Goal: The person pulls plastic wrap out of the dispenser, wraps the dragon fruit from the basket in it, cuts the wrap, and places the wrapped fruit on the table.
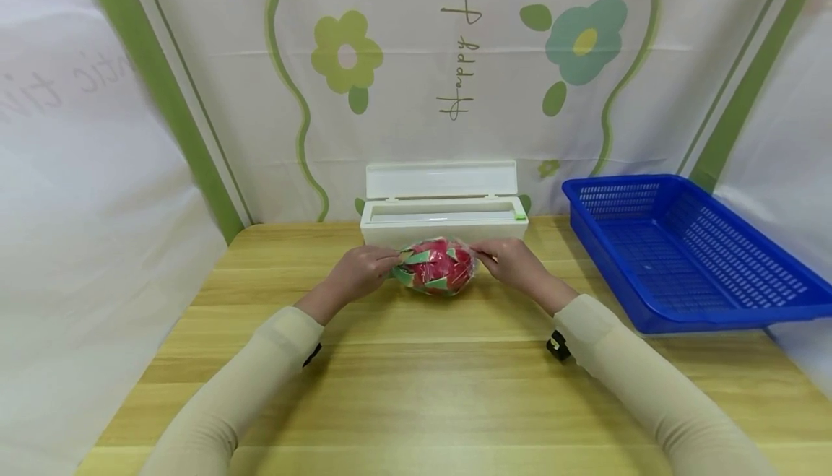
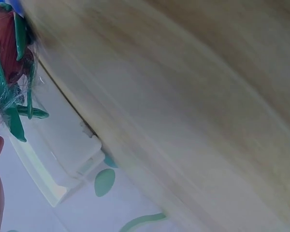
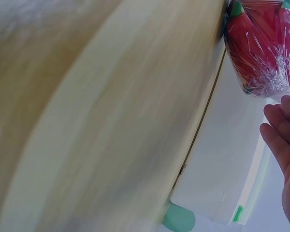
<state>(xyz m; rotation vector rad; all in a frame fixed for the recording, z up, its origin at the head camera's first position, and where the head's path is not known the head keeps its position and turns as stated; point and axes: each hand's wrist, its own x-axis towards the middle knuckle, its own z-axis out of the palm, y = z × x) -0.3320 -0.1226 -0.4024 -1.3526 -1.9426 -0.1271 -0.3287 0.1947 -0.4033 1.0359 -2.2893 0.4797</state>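
A red dragon fruit [image 1: 437,268] with green scales, wrapped in clear plastic film, is between both hands above the wooden table, in front of the white box. My left hand [image 1: 364,271] pinches the film at the fruit's green, leafy end. On the other side, my right hand [image 1: 515,263] pinches the gathered film [image 3: 280,82] at the rounder red end. In the left wrist view, green scale tips [image 2: 14,121] press against the crinkled film. Only the edge of each hand shows in its own wrist view.
Behind the fruit stands a white, long film dispenser box [image 1: 442,230], its lid [image 1: 442,180] raised. A blue perforated basket [image 1: 663,303] sits on the table's right side. The wooden table [image 1: 416,389] meets a flower-printed cloth [image 1: 403,129] at its back edge.
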